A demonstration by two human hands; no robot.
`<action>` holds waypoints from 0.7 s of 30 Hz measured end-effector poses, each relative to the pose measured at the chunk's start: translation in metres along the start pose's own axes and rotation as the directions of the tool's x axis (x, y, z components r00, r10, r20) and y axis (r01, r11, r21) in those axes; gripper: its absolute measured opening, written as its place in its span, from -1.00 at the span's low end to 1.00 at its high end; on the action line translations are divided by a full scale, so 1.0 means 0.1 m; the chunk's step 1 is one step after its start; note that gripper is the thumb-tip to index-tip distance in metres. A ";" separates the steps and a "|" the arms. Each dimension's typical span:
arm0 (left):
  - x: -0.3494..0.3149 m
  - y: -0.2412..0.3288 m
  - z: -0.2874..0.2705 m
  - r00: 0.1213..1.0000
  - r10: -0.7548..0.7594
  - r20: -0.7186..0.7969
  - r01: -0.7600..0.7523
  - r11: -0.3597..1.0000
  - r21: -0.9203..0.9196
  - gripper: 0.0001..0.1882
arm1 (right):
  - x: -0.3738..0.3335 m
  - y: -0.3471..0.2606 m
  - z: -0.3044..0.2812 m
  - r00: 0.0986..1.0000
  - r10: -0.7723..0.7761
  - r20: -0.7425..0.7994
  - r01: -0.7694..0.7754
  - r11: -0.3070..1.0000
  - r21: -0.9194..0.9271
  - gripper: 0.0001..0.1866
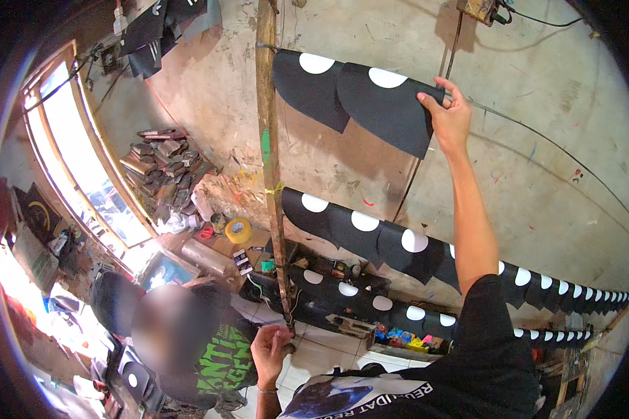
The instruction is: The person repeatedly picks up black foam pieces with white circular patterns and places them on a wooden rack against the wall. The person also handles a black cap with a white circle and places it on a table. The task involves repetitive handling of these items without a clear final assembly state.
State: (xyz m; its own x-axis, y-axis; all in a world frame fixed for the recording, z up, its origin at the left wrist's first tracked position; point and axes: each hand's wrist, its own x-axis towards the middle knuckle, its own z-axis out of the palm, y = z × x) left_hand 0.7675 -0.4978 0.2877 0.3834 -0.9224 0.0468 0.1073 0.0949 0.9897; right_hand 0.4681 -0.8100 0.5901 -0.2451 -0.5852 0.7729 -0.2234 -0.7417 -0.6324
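Note:
High on the right, my right hand (450, 115) pinches the upper right corner of a black sheet piece (384, 105) with a curved lower edge and a white half-disc on its top edge. The piece hangs along a line and overlaps a like black piece (307, 87) on its left, which I am not touching. Its material is unclear. Low in front of my body, my left hand (269, 353) is raised with its fingers curled in. Whether anything small is inside those fingers cannot be seen.
A wooden post (267, 133) stands left of the hanging pieces. Lower lines carry rows of like black pieces (356, 230) along the wall. At lower left a person in a cap (112, 297) is close by. Yellow tape (238, 230) and a phone (242, 262) lie beyond them.

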 end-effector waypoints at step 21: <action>-1.39 -0.27 -0.68 0.946 0.053 -0.321 0.100 0.891 0.443 -0.81 | -2.53 0.29 -0.17 0.999 -0.047 0.005 0.047 0.999 -0.027 -0.77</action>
State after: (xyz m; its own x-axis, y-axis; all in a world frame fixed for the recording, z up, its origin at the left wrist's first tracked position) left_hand 0.7735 -0.3462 0.2452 0.6626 -0.7471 0.0534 -0.2724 -0.1740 0.9463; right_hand 0.5078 -0.6776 0.3753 -0.2297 -0.5517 0.8018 -0.2601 -0.7591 -0.5968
